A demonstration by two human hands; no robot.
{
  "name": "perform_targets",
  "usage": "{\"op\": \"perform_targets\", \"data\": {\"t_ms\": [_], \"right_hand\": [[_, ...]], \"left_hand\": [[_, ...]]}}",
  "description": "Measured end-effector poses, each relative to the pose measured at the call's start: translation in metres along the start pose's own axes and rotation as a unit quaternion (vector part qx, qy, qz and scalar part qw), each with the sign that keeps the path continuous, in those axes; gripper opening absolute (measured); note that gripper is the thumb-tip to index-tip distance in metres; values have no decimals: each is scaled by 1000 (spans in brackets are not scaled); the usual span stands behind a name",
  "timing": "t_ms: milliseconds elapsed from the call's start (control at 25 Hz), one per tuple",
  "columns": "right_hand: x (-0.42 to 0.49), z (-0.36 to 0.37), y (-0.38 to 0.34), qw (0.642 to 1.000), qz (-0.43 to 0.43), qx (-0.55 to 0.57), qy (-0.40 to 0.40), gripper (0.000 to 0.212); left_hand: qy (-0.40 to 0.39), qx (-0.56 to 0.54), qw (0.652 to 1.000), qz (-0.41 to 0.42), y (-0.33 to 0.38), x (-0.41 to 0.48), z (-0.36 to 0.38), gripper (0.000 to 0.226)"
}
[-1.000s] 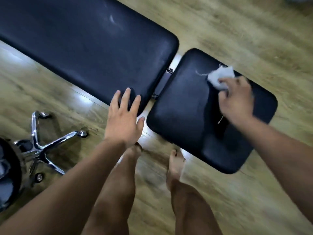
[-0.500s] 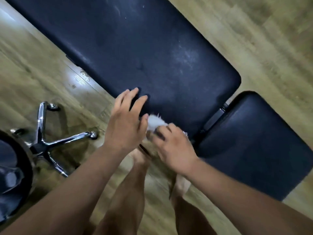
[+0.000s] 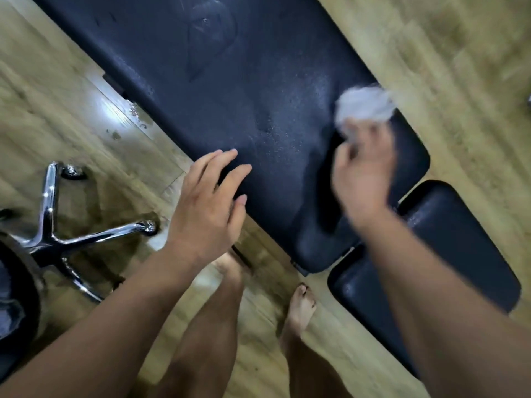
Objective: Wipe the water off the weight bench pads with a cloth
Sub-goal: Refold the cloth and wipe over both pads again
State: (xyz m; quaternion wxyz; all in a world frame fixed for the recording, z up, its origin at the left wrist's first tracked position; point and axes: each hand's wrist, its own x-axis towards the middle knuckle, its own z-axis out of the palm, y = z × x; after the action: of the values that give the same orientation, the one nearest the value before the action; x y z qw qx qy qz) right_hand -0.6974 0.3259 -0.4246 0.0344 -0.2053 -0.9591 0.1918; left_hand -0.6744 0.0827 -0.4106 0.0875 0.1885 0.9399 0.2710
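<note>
Head view, right grip (image 3: 362, 179) pinching cloth (image 3: 363, 106) on long pad (image 3: 258, 81), left grip (image 3: 207, 208) spread flat, embossed mark (image 3: 211, 33) unreadable

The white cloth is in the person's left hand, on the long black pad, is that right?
No. The head view shows the right hand gripping the white cloth on the long black pad; the left hand lies open, fingers straight, holding nothing.

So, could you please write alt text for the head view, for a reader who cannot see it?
A person's right hand holds a white cloth to the far edge of a long black pad beaded with water; the open left hand lies at its near edge. A smaller pad sits to the right, a chrome chair base on the floor at left.
</note>
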Motion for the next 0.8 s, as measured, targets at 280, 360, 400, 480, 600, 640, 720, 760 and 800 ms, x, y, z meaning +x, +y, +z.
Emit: {"op": "perform_targets", "data": {"t_ms": [280,360,400,480,600,640,720,760,800], "right_hand": [[-30,-11,-28,951,-239,4,-197,39],[43,-18,1,986,-125,-53,-92,42],[79,-22,13,993,-64,-75,-59,44],[122,-23,15,995,28,-91,-35,51],[74,3,-43,998,13,-65,-10,43],[33,14,-69,999,-30,-33,-32,43],[-38,27,-116,978,-162,12,-128,44],[-53,30,-125,956,-227,10,-185,43],[-54,29,-126,929,-291,-1,-228,43]], "left_hand": [[-10,7,1000,2,-25,12,-18,52],[-24,8,999,-20,-29,17,-21,53],[-27,10,999,-29,-29,19,-21,52],[-35,-5,998,-45,-30,19,-23,51],[-25,-71,996,-52,-38,20,-31,50],[-21,-82,995,-53,-41,19,-34,51],[-10,-72,995,-65,-48,18,-44,57],[-12,-55,996,-74,-52,16,-49,61],[-23,-34,996,-81,-55,15,-53,66]]}}
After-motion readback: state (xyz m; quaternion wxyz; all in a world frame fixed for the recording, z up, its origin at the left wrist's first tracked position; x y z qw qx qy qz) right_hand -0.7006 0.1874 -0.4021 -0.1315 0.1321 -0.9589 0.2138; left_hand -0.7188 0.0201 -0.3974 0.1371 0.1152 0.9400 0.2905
